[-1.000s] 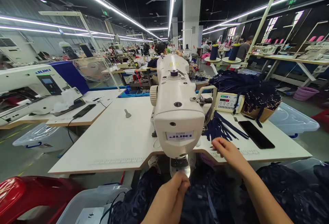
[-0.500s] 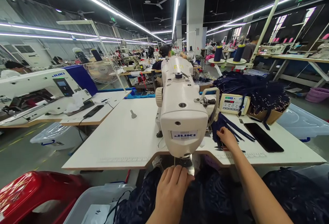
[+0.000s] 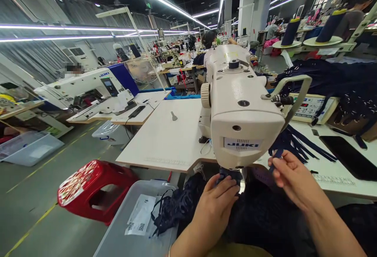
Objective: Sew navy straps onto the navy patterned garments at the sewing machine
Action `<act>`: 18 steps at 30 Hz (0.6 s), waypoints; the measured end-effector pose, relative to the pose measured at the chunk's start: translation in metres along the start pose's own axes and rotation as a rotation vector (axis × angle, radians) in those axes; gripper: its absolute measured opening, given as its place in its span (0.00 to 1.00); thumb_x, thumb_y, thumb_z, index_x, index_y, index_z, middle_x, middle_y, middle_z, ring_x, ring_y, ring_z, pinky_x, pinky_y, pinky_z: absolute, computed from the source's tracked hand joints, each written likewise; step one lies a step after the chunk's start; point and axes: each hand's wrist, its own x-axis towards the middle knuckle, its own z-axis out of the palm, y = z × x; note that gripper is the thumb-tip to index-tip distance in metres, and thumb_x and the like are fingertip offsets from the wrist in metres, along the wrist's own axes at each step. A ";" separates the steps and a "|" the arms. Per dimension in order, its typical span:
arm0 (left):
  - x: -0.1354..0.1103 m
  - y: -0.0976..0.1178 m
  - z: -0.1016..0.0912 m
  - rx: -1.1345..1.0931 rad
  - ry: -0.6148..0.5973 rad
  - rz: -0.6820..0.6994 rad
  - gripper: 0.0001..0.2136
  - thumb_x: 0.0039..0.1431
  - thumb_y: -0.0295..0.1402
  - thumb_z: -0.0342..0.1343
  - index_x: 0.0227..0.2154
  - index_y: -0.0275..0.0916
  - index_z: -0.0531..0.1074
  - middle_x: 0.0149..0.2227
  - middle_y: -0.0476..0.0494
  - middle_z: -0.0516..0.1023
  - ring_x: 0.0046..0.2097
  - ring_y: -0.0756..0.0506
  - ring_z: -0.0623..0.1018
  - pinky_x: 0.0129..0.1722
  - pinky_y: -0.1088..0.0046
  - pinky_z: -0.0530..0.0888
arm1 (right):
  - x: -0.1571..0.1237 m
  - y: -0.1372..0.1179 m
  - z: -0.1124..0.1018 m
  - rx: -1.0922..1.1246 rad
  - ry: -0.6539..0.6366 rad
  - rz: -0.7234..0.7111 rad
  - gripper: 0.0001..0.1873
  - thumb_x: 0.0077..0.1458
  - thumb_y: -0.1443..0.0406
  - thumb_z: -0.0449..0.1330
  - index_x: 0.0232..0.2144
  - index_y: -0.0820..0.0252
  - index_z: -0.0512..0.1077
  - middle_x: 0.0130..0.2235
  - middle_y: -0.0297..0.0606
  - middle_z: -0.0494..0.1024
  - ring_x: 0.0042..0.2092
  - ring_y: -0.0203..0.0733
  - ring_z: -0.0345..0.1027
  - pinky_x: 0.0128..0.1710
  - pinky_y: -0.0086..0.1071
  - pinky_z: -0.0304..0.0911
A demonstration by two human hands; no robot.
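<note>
Head view — forward, down, near sewing machine (image 3: 243,115).

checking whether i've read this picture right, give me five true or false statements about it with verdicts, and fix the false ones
1. The right hand holds a dark blue strip. True.
2. The left hand is lifted clear of the dark fabric. False: it rests on it, just below the head of the sewing machine.
3. A black phone lies to the right of the sewing machine. True.
4. The plastic stool is blue. False: it is red.
5. A white packet with printed codes lies in the clear bin. True.
</note>
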 end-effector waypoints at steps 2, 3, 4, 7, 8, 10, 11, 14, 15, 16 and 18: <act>-0.002 -0.007 -0.002 -0.133 -0.007 -0.032 0.12 0.67 0.25 0.50 0.50 0.40 0.71 0.50 0.46 0.78 0.53 0.49 0.76 0.63 0.67 0.63 | -0.011 0.006 0.021 -0.017 -0.150 0.051 0.21 0.50 0.50 0.67 0.33 0.55 0.64 0.21 0.27 0.70 0.18 0.31 0.61 0.17 0.25 0.59; -0.003 -0.011 -0.003 -0.200 -0.007 -0.057 0.12 0.67 0.25 0.50 0.49 0.40 0.72 0.50 0.46 0.78 0.53 0.49 0.76 0.63 0.67 0.63 | -0.014 0.010 0.029 -0.041 -0.197 0.054 0.20 0.51 0.50 0.66 0.33 0.55 0.63 0.21 0.27 0.70 0.19 0.32 0.63 0.19 0.26 0.61; -0.004 -0.014 -0.004 -0.261 -0.007 -0.085 0.11 0.67 0.25 0.51 0.49 0.41 0.72 0.49 0.46 0.79 0.52 0.50 0.77 0.63 0.67 0.63 | -0.015 0.013 0.035 -0.064 -0.221 0.045 0.20 0.52 0.50 0.66 0.33 0.55 0.63 0.21 0.27 0.70 0.20 0.33 0.64 0.21 0.27 0.63; -0.005 -0.019 -0.006 -0.347 -0.007 -0.115 0.11 0.67 0.26 0.52 0.48 0.42 0.73 0.48 0.47 0.79 0.51 0.50 0.78 0.63 0.66 0.64 | -0.015 0.023 0.044 -0.115 -0.204 -0.016 0.20 0.52 0.50 0.66 0.34 0.55 0.63 0.24 0.27 0.69 0.25 0.36 0.67 0.26 0.30 0.67; -0.005 -0.019 -0.007 -0.338 -0.015 -0.102 0.11 0.67 0.27 0.52 0.48 0.42 0.73 0.48 0.47 0.79 0.51 0.49 0.77 0.63 0.65 0.64 | -0.014 0.025 0.046 -0.144 -0.193 -0.034 0.20 0.52 0.50 0.65 0.34 0.55 0.64 0.24 0.27 0.67 0.26 0.36 0.66 0.27 0.30 0.66; -0.003 -0.018 -0.008 -0.287 -0.051 -0.067 0.11 0.67 0.28 0.51 0.49 0.42 0.73 0.49 0.46 0.79 0.53 0.49 0.77 0.62 0.64 0.65 | -0.015 0.028 0.049 -0.225 -0.168 -0.072 0.17 0.53 0.51 0.64 0.33 0.55 0.65 0.25 0.27 0.65 0.26 0.36 0.62 0.27 0.30 0.64; -0.002 -0.017 -0.009 -0.255 -0.072 -0.052 0.11 0.68 0.28 0.50 0.50 0.42 0.72 0.49 0.45 0.79 0.53 0.48 0.76 0.62 0.63 0.65 | -0.015 0.028 0.050 -0.256 -0.152 -0.090 0.16 0.53 0.51 0.64 0.32 0.55 0.66 0.25 0.28 0.65 0.26 0.36 0.61 0.26 0.30 0.62; 0.002 -0.014 -0.011 -0.184 -0.118 -0.033 0.12 0.69 0.28 0.48 0.50 0.41 0.71 0.50 0.44 0.78 0.55 0.49 0.75 0.62 0.64 0.66 | -0.019 0.028 0.056 -0.241 -0.140 -0.100 0.15 0.53 0.52 0.64 0.33 0.55 0.67 0.29 0.31 0.69 0.30 0.39 0.63 0.28 0.31 0.62; 0.003 -0.013 -0.012 -0.171 -0.123 -0.029 0.12 0.69 0.28 0.47 0.50 0.41 0.71 0.50 0.44 0.77 0.55 0.49 0.75 0.62 0.64 0.66 | -0.019 0.027 0.058 -0.210 -0.150 -0.087 0.15 0.53 0.52 0.64 0.35 0.54 0.68 0.31 0.33 0.71 0.32 0.40 0.64 0.29 0.32 0.63; 0.004 -0.013 -0.012 -0.163 -0.125 -0.023 0.12 0.69 0.28 0.47 0.50 0.40 0.71 0.50 0.44 0.77 0.55 0.50 0.75 0.62 0.65 0.66 | -0.020 0.027 0.059 -0.185 -0.159 -0.071 0.16 0.53 0.51 0.63 0.36 0.54 0.68 0.33 0.34 0.72 0.34 0.42 0.66 0.31 0.32 0.64; 0.004 -0.013 -0.013 -0.152 -0.133 -0.004 0.12 0.70 0.28 0.46 0.50 0.40 0.71 0.50 0.43 0.77 0.55 0.50 0.74 0.62 0.65 0.65 | -0.021 0.027 0.062 -0.152 -0.159 -0.045 0.16 0.53 0.51 0.63 0.38 0.54 0.69 0.34 0.35 0.74 0.37 0.44 0.68 0.36 0.34 0.66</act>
